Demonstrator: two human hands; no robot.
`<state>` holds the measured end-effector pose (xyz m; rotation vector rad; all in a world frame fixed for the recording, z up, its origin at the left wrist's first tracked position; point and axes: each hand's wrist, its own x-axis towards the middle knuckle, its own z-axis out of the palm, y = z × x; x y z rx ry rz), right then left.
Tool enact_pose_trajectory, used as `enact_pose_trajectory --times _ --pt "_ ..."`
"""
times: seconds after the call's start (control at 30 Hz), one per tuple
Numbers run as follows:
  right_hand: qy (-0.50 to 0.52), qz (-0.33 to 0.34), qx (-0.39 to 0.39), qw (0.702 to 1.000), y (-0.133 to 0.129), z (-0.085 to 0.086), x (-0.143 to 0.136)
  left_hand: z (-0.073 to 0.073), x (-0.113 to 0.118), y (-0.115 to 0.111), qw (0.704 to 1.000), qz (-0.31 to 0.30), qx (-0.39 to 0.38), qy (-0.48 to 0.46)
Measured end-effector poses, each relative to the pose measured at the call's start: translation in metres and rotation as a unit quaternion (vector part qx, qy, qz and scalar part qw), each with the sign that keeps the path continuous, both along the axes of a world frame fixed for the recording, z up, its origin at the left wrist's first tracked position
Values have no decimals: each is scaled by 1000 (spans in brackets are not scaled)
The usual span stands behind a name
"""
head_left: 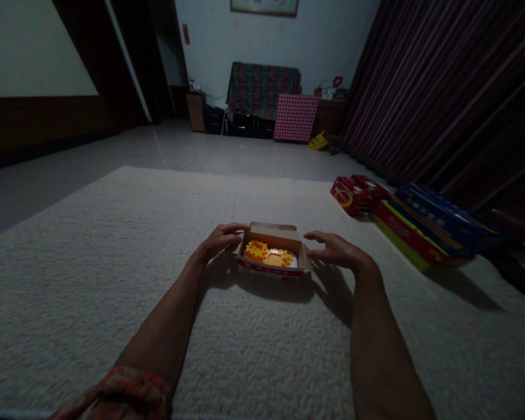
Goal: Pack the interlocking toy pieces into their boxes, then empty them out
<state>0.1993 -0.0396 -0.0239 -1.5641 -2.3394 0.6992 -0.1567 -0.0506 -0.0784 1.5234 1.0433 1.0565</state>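
Note:
In the middle of the view a small cardboard box (269, 271) lies on the quilted mat with its lid flaps up. Inside it sit yellow-orange plastic pieces (277, 257) with notched, gear-like edges, and something white shows at the right end. My left hand (221, 240) is at the box's left end, fingers stretched toward the upper left corner and seemingly touching it. My right hand (335, 249) is beside the right end, fingers apart and curved toward the flap. Whether its fingertips touch the flap I cannot tell. Neither hand holds anything.
The pale quilted mat (114, 262) spreads around the box. To the right lie red boxes (354, 195) and a blue box (441, 216) on a red-and-green one. Dark curtains (420, 87) hang at the right. Farther back stands a cloth-covered cabinet (262, 87).

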Motion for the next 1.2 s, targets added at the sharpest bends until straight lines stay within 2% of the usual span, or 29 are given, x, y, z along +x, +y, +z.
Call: enact_pose_trajectory --times 0.1,0.17,0.27,0.4,0.47,0.63,0.77,1.0,1.2 --pt "-55 -14 119 991 -4 -11 -10 -1 1 0 1000 7 0 -8" --pt "-93 -6 164 982 -12 -9 -21 -1 2 -1 1000 15 -1 -12" --pt "-133 -9 180 975 -26 2 -36 0 5 -2 999 37 -9 -12" --pt "-119 -62 197 971 -41 14 -50 1 7 -5 998 49 -23 -11" --pt "-91 -63 192 975 -47 15 -55 0 8 -6 998 49 -28 -12" --pt "-66 -3 117 991 -55 10 -64 -4 8 -5 998 54 -31 -13" --pt "-113 -12 86 990 -59 16 -71 -4 7 -5 999 51 -19 -7" --pt "-245 -45 24 968 -73 41 -108 -1 7 -7 998 45 -38 -15" --pt "-255 -49 -2 966 -69 42 -122 0 8 -9 999 39 -31 -18"
